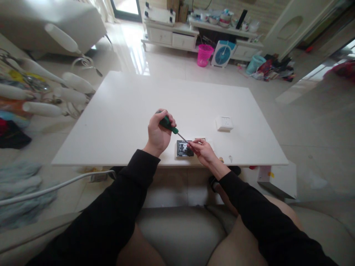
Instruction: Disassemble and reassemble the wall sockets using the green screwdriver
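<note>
My left hand (160, 130) is wrapped round the green handle of a screwdriver (169, 125). Its metal shaft slants down to the right and ends at the fingertips of my right hand (202, 149). Those fingertips are pinched together at the tip; whatever small piece they may hold is too small to make out. Just below and left of them lies an opened wall socket (183, 148), its dark inner side facing up in a white frame, near the table's front edge. Part of a flat pale piece (200, 140) shows behind my right hand.
A white socket box (224, 123) stands on the white table (133, 99) to the right. Small bits (230, 158) lie by the front edge. A lamp with white shades (74, 82) reaches close to the table's left side. Across the floor are a pink basket (204, 55) and a blue fan (223, 53).
</note>
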Demonstrator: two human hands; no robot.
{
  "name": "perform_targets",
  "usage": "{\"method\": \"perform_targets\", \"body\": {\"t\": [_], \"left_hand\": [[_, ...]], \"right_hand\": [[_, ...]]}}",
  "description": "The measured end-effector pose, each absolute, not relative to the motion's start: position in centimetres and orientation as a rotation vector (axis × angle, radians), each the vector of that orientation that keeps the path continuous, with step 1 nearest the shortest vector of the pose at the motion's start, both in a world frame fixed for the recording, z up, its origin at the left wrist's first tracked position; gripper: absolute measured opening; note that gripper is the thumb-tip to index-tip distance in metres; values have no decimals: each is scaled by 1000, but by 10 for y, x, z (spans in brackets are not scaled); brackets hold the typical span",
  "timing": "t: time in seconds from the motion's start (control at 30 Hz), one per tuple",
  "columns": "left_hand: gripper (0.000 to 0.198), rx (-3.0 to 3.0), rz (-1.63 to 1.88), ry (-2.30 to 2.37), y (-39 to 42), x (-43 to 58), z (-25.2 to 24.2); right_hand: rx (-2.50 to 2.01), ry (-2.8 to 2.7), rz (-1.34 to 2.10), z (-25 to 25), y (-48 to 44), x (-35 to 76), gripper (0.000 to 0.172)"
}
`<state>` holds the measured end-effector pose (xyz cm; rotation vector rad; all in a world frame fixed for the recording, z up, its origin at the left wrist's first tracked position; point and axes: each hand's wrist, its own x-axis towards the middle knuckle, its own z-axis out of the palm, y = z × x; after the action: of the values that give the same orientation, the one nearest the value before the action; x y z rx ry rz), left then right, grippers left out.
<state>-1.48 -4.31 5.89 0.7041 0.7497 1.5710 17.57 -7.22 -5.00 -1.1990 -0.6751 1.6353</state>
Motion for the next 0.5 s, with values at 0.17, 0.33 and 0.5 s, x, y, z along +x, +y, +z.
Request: {"method": "perform_targets", "body": {"t": [0.17,0.33,0.5], "left_hand": [[39,610,1566,720,-43,-16,62],[40,508,1580,713,-45,-15,68],[39,486,1572,672,-45,-16,68]], "right_hand": [[-1156,-574,1709,-51,-74,175,47],[-1118,-475,1769,-46,-75,174,40],[-1116,-404,1774,-42,-75,171,35]]}}
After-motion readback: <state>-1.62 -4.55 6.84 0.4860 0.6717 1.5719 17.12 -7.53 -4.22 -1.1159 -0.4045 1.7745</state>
